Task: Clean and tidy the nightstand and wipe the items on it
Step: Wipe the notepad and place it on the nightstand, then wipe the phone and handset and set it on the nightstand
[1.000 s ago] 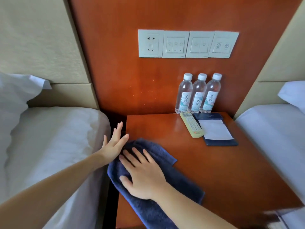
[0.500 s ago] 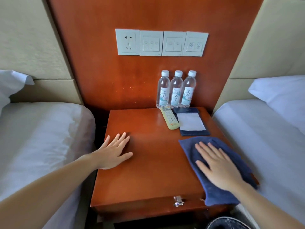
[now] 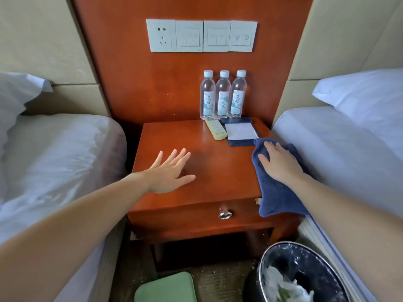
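- Nightstand (image 3: 218,171) is sitting between two beds. Top looks rigid, glossy and probably slick. Left hand (image 3: 170,173) is lying flat on it, fingers spread, gripping nothing.
- Cloth (image 3: 277,197) is draping over the right front edge. It looks soft, limp and light. Right hand (image 3: 281,164) is pressing it down with straight fingers.
- Bottles (image 3: 222,94) are standing at the back. They're probably light and tippy, so grip mid-body.
- Remote (image 3: 216,128) and notepad (image 3: 241,131) are lying just in front of them. Cloth is hiding the notepad's near corner.

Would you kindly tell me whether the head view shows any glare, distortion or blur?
Head view: wide-angle distortion tilts the edges of the wall panel inward; a soft sheen lies on the nightstand top beside the remote; the left hand casts a faint shadow on it; bottle labels read sharp, no motion blur.
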The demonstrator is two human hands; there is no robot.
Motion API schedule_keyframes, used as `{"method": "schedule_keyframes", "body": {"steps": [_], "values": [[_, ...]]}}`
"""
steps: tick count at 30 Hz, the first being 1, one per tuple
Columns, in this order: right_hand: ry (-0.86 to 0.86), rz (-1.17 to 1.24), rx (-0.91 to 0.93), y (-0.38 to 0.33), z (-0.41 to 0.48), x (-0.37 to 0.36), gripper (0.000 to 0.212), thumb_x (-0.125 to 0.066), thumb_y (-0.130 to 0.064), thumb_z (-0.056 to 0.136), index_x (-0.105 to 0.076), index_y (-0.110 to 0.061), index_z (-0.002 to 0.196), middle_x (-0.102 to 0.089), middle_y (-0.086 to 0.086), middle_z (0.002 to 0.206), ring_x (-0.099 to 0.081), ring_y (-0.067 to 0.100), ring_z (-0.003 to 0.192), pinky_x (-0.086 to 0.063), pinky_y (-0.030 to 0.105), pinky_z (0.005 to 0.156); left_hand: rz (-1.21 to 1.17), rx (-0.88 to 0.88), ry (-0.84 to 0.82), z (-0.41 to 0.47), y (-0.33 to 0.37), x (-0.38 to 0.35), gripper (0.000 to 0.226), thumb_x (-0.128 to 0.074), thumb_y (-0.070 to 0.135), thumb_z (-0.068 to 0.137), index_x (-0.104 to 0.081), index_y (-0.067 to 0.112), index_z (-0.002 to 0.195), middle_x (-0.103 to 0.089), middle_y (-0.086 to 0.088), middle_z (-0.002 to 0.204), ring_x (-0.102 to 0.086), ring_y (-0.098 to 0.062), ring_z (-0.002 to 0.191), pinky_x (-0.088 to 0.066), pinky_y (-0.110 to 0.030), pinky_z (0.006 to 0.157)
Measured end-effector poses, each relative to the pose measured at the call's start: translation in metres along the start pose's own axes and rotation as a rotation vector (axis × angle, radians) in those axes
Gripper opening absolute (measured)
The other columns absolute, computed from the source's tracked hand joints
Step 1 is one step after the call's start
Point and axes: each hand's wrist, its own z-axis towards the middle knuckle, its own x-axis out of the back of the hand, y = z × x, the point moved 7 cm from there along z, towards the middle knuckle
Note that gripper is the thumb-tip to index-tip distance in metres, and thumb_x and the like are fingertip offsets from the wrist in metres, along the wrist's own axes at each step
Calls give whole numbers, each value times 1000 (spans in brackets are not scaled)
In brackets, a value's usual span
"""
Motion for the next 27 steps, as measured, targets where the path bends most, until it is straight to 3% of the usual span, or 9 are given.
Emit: {"method": "schedule_keyframes", "body": {"steps": [2, 3, 6, 15, 22, 27], "values": [[43, 56, 79, -18, -19, 11, 49, -39, -32, 101, -31, -19, 148, -46, 10, 142, -55, 30, 118, -49, 40, 92, 2, -11, 22, -9, 18, 2, 74, -18, 62, 98, 18, 27, 153, 22, 6, 160, 22, -17, 147, 17, -48, 117], [48, 73, 113, -27, -29, 15, 50, -39, -32, 101, -30, -19, 149, -44, 8, 145, -55, 30, 119, -49, 39, 92, 1, -17, 30, -16, 28, 1, 74, -19, 61, 98, 18, 27, 153, 21, 6, 160, 22, -17, 147, 17, -49, 118], [52, 65, 184, -44, -67, 20, 55, -41, -36, 101, -27, -21, 152, -33, 7, 155, -45, 30, 132, -44, 42, 103, 8, -68, 49, -37, 55, -5, 75, -21, 61, 98, 18, 27, 153, 20, 7, 161, 21, -16, 147, 17, -48, 118], [66, 5, 237, -31, -190, 17, 59, -46, -39, 99, -27, -21, 152, -21, 12, 159, -26, 33, 144, -29, 42, 113, 22, -187, 71, -111, 136, -53, 78, -29, 58, 99, 15, 24, 154, 15, 4, 162, 14, -18, 149, 14, -48, 119], [84, 69, 166, 31, -278, -13, 62, -52, -37, 95, -30, -20, 151, -27, 11, 158, -25, 27, 145, -29, 42, 114, 21, -245, 6, -158, 208, -106, 79, -33, 54, 100, 15, 20, 154, 12, -1, 163, 10, -18, 150, 11, -44, 119], [176, 174, 97, 84, -355, -30, 47, -50, -23, 92, -46, -22, 138, -60, 3, 132, -54, 29, 122, -44, 41, 101, 59, -246, -214, -192, 265, -168, 76, -31, 57, 100, 5, 20, 156, -1, -2, 164, 2, -19, 150, 4, -39, 119]]}}
